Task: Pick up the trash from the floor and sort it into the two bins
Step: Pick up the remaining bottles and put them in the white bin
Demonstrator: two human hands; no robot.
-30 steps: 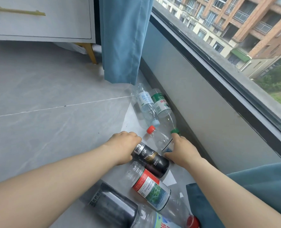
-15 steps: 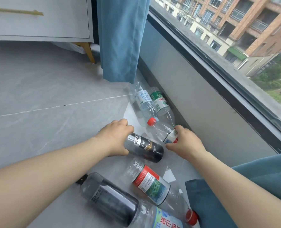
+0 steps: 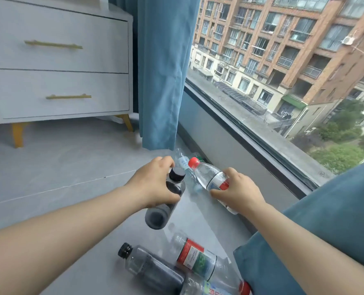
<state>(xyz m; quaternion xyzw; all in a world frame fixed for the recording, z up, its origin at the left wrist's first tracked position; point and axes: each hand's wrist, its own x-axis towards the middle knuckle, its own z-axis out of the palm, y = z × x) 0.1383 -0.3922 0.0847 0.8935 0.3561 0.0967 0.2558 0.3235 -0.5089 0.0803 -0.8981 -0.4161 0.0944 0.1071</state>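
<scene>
Since the two hands were pressed down among the bottles on the floor (image 3: 59,167) a second ago, both have come up with a catch. The left grip (image 3: 153,184) is wrapped round a dark bottle (image 3: 174,188), black cap pointing far and base toward the viewer. The right grip (image 3: 238,192) is curled round the labelled waist of a clear red-capped bottle (image 3: 206,175), which slants far and left. Both bottles look clear of the floor, so the pick-up step seems done for this pair and the carry to the bins comes next; neither bin is in view, so it will probably take a turn away from the window. More trash remains. Near the viewer lie a second dark bottle (image 3: 153,271), a bottle with a red and green label (image 3: 198,258) touching it, and a third one (image 3: 215,289) cut off by the frame edge. Two further bottles (image 3: 182,160) show only partly beyond the hands. On the right the low window wall (image 3: 230,145) runs close beside the right grip, and a blue curtain fold (image 3: 326,231) crowds the near right. A hanging curtain (image 3: 161,71) ends just beyond the hands. The open room is on the left, across bare floor, with a drawer chest (image 3: 59,60) standing well apart at the far left.
</scene>
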